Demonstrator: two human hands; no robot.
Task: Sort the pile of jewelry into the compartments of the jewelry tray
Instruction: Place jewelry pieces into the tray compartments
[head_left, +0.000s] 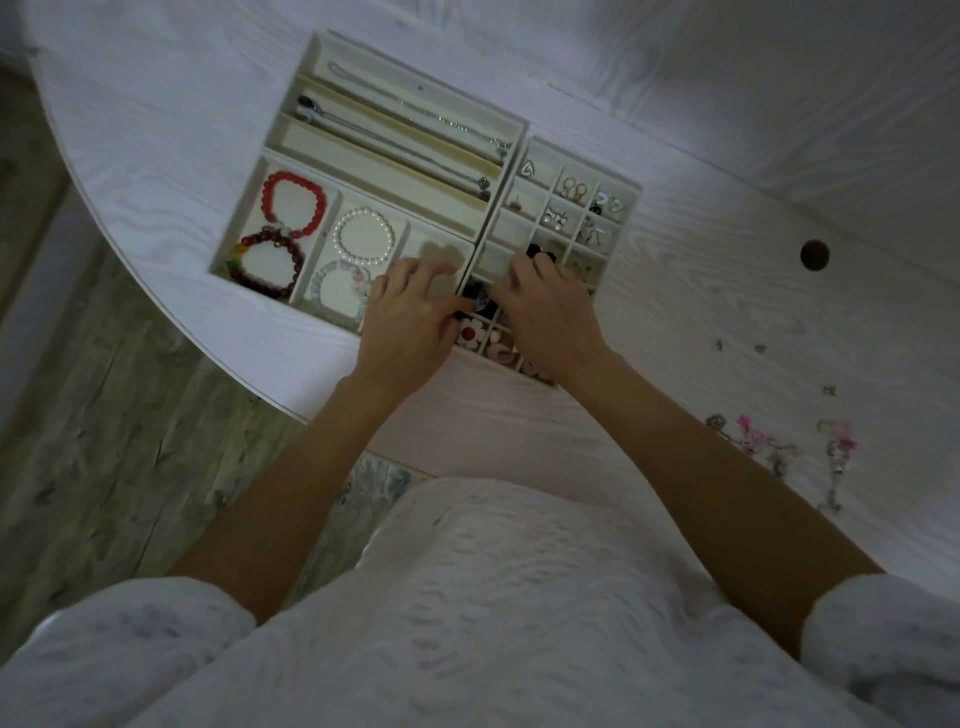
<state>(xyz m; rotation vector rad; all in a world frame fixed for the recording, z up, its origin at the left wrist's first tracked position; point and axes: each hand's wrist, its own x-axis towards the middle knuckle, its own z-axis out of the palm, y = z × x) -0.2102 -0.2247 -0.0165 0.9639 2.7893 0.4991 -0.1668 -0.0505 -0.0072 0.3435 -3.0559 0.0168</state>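
Your jewelry tray (291, 135) sits on the white wood-grain table (727, 270), a cream set of boxes: long channels at 11 o'clock, wide bracelet bays at 9 o'clock, a grid of small cells at 1 o'clock.

2 long channels hold silver chain necklaces (415, 111) stretched end to end; the 3rd, nearest you, shows only its cream lining. In the far-left bay a bright red bead bracelet (293, 202) touches a dark red bead bracelet (267, 262) that carries a few green and yellow beads. The next bay holds a white pearl bracelet (363, 234) above a pale, translucent bead bracelet (332, 291).

The small cells hold earrings: gold hoops (574, 188), pearl studs (556, 218), a silver heart-shaped piece (528, 169), and near the front edge a white flower earring with a red center (469, 331).

Your left hand (410, 317) rests on the seam between the bracelet bays and the grid, fingers bent, fingertips touching dark pieces there; I cannot tell whether it pinches anything. Your right hand (550, 312) lies over the grid just beside it, fingers curled downward near a black earring (540, 253); its grip is also hidden.

At 4 o'clock, well apart from the tray, the unsorted pile of jewelry (779, 447) lies loose: pink-beaded and silver pieces, blurred.
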